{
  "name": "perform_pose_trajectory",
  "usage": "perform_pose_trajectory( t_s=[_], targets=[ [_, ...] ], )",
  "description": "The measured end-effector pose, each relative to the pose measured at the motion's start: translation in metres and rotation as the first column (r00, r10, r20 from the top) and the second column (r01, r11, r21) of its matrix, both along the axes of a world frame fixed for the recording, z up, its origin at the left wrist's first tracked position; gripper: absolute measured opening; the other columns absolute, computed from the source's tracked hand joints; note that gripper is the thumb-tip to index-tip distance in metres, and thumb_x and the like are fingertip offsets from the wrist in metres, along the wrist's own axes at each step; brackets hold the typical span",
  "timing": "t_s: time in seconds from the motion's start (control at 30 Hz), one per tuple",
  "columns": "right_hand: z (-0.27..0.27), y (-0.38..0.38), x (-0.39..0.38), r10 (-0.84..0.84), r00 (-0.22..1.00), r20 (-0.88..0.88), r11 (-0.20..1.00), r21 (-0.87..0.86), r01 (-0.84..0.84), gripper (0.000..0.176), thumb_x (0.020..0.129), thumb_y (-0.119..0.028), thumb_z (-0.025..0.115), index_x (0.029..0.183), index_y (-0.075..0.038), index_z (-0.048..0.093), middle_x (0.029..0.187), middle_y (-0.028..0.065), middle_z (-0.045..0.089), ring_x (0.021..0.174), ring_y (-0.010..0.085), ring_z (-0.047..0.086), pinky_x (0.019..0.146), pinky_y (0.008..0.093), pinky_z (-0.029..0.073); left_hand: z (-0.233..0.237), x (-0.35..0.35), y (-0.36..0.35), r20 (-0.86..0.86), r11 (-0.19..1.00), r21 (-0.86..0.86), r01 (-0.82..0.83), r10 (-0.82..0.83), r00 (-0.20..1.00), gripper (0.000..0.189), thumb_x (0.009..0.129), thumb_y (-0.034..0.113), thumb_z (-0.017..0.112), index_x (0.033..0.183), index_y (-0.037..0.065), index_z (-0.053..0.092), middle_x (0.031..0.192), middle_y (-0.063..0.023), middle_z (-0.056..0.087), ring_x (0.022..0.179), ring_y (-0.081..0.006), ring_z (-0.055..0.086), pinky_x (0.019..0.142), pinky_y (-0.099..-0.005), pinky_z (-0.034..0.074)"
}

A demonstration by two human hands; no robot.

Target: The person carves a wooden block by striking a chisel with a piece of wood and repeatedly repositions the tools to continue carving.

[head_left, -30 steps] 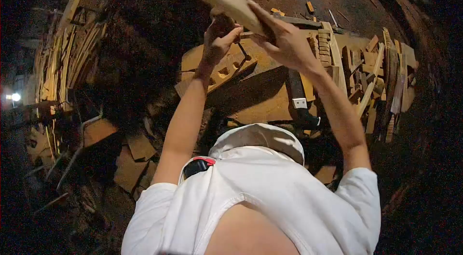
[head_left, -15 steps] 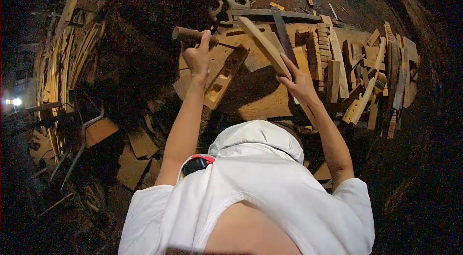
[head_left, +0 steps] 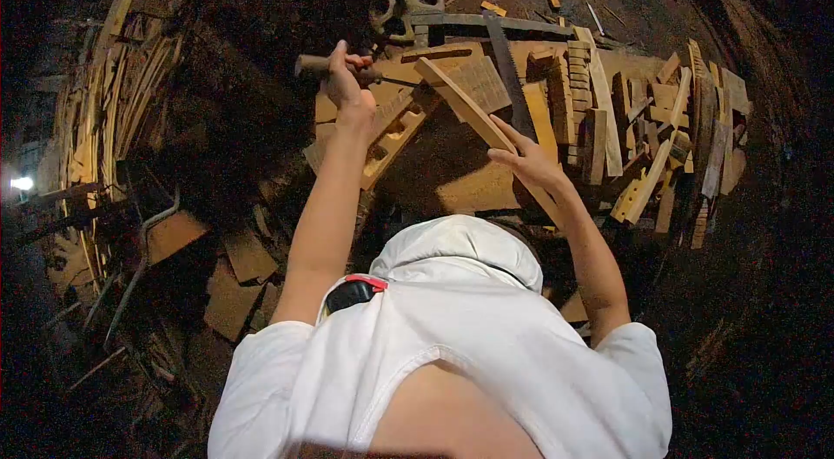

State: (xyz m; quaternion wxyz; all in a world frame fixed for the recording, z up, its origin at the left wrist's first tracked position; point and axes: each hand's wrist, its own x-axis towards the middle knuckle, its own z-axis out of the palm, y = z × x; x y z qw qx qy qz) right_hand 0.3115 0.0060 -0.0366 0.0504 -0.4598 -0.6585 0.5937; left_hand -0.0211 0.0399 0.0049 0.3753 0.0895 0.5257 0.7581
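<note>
My left hand (head_left: 346, 90) is closed around the thick wooden handle of a chisel (head_left: 314, 67), whose thin dark shaft points right. The shaft's tip comes close over the end of a timber with mortise holes (head_left: 400, 136), lying slanted on the workbench (head_left: 478, 190). A long, pale wooden slat (head_left: 469, 110) is gripped in my right hand (head_left: 532, 162), fingers along its side and thumb over its edge. Its far end overlaps a flat board (head_left: 482, 85) in this view. Just beyond my right hand lies a handsaw blade (head_left: 506, 68).
Wooden blocks and strips (head_left: 647, 125) crowd the right of the bench. A dark beam (head_left: 495, 26) runs along its far side, beside a pale object with round openings (head_left: 404, 13). Thin wood strips (head_left: 104, 138) are piled at far left, near a bent metal rod (head_left: 146, 242).
The slat's far end has come down and left, close over the bench. My left hand has shifted slightly left, its grip on the chisel turned. The whole view has shifted a little.
</note>
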Motion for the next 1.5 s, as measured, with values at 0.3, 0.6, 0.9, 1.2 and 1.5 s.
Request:
perform_pose_trajectory(
  t_s=[0.3, 0.6, 0.9, 1.2, 1.5],
  targets=[
    [0.013, -0.010, 0.015, -0.253, 0.960, -0.122, 0.943, -0.253, 0.217, 0.082, 0.089, -0.039, 0.072, 0.156, -0.015, 0.032, 0.145, 0.0106, 0.051, 0.125, 0.0226, 0.052, 0.104, 0.0346, 0.041, 0.014, 0.006, -0.021, 0.245, 0.975, 0.039, -0.219, 0.204, 0.948, 0.023, 0.093, 0.022, 0.064, 0.098, 0.006, 0.049, 0.083, -0.0081, 0.056, 0.084, -0.0216, 0.057, 0.085, -0.0404, 0.050],
    [0.012, -0.005, 0.024, -0.216, 0.974, -0.072, 0.960, -0.199, 0.198, 0.081, 0.089, -0.042, 0.072, 0.157, -0.022, 0.033, 0.144, 0.0084, 0.052, 0.119, 0.0206, 0.053, 0.099, 0.0323, 0.043, 0.058, -0.002, -0.043, -0.669, 0.729, -0.501, 0.467, -0.668, 0.326, 0.021, 0.093, 0.022, 0.069, 0.107, 0.006, 0.068, 0.102, -0.0056, 0.068, 0.095, -0.0169, 0.066, 0.086, -0.0335, 0.054],
    [0.015, -0.007, 0.021, -0.239, 0.968, -0.074, 0.967, -0.110, 0.230, 0.080, 0.089, -0.040, 0.071, 0.157, -0.020, 0.033, 0.133, 0.0096, 0.058, 0.098, 0.0175, 0.058, 0.084, 0.0294, 0.048, 0.057, 0.013, -0.038, -0.708, 0.757, -0.399, 0.517, -0.613, 0.351, 0.015, 0.086, 0.010, 0.077, 0.093, 0.006, 0.065, 0.086, -0.0032, 0.069, 0.082, -0.0109, 0.066, 0.072, -0.0272, 0.054],
    [0.041, -0.002, 0.017, -0.311, 0.950, -0.037, 0.943, -0.136, 0.303, 0.076, 0.091, -0.035, 0.070, 0.156, -0.018, 0.035, 0.129, 0.0110, 0.061, 0.105, 0.0197, 0.060, 0.091, 0.0317, 0.047, 0.082, 0.027, -0.035, -0.790, 0.616, -0.414, 0.670, -0.609, 0.072, 0.015, 0.081, 0.004, 0.078, 0.092, 0.005, 0.068, 0.092, -0.0055, 0.070, 0.091, -0.0124, 0.066, 0.080, -0.0271, 0.053],
    [0.087, 0.002, -0.007, -0.227, 0.952, -0.207, 0.948, 0.177, 0.264, 0.077, 0.088, -0.027, 0.071, 0.156, -0.021, 0.034, 0.144, 0.0149, 0.053, 0.121, 0.0242, 0.060, 0.101, 0.0388, 0.047, 0.083, 0.023, -0.044, -0.426, 0.405, -0.297, 0.865, -0.867, 0.259, 0.015, 0.094, 0.013, 0.068, 0.096, -0.001, 0.067, 0.105, -0.0066, 0.065, 0.093, -0.0113, 0.058, 0.084, -0.0255, 0.050]
  ],
)
